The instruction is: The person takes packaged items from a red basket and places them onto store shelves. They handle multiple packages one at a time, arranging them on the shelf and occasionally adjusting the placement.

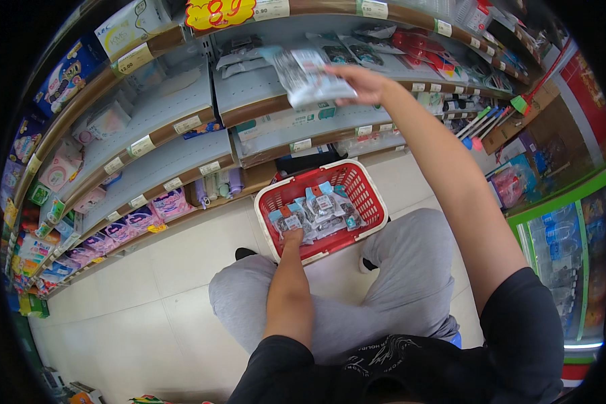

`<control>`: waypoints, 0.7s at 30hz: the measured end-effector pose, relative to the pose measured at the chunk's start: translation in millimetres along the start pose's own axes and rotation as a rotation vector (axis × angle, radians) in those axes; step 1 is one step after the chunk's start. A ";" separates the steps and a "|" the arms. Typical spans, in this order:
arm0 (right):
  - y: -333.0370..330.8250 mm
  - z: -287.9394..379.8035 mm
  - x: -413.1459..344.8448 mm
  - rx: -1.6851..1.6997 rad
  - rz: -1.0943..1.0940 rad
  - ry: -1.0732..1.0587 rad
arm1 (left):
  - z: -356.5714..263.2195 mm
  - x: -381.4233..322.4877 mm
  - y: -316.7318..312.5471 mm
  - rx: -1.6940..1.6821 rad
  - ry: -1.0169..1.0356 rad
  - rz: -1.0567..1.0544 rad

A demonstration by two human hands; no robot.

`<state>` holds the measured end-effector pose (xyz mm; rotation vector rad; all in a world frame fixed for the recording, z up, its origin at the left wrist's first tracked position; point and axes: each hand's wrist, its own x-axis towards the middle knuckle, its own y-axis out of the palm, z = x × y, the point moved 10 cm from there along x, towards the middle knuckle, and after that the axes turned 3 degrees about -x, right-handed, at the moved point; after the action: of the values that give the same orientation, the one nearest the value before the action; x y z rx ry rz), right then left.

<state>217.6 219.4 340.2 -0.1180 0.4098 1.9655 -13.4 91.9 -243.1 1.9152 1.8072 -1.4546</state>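
My right hand [361, 85] grips a clear plastic packet [303, 76] with a white label and dark contents, held up in front of the upper shelf [262, 103]. On that shelf, similar packets [242, 55] lie behind it to the left. Down on the floor between my knees and the shelving stands a red plastic shopping basket [371, 189] with a white rim. Several labelled packets with light blue tops [324, 204] lie inside it. My left hand [293, 236] reaches over the near rim onto a packet at the basket's left; whether its fingers close on it cannot be made out.
Shelves [182, 108] with price tags curve around the front and left, holding pink and purple packs [171, 204]. Red packets [419, 48] lie at the upper right. Brooms or mops [480, 123] lean at the right, near a green-framed drinks cooler [560, 217]. My bent knees flank the basket.
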 end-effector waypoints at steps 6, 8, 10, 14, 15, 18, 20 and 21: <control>-56.8 102.0 127.1 -0.541 -0.204 -0.496 | -20.0 -21.3 30.7 0.112 -0.012 0.230; -27.3 123.2 148.8 -1.151 -0.271 -0.737 | -17.6 -28.2 16.0 0.103 -0.090 0.042; 2.2 126.6 173.4 -1.468 -0.309 -0.834 | -4.1 -32.9 -3.2 0.054 -0.187 -0.188; -20.2 104.6 208.1 -0.004 -0.381 -0.443 | -2.4 -15.4 6.7 0.115 -0.086 0.107; -25.0 102.9 203.0 -0.028 -0.441 -0.425 | -15.9 -21.4 14.2 0.144 0.017 0.245; -8.5 120.8 188.6 -0.322 -0.697 -0.418 | -12.6 12.0 19.7 0.239 0.180 0.223; -43.5 114.9 159.4 -0.607 -0.833 -0.463 | -6.5 3.1 49.4 0.205 0.173 0.249; -95.8 95.8 119.9 -0.752 -0.959 -0.454 | -23.1 -27.7 77.6 0.160 0.143 0.356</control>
<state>263.2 390.8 375.8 -0.2758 -0.6134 1.0421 68.1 66.8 -250.1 2.3257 1.3363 -1.4028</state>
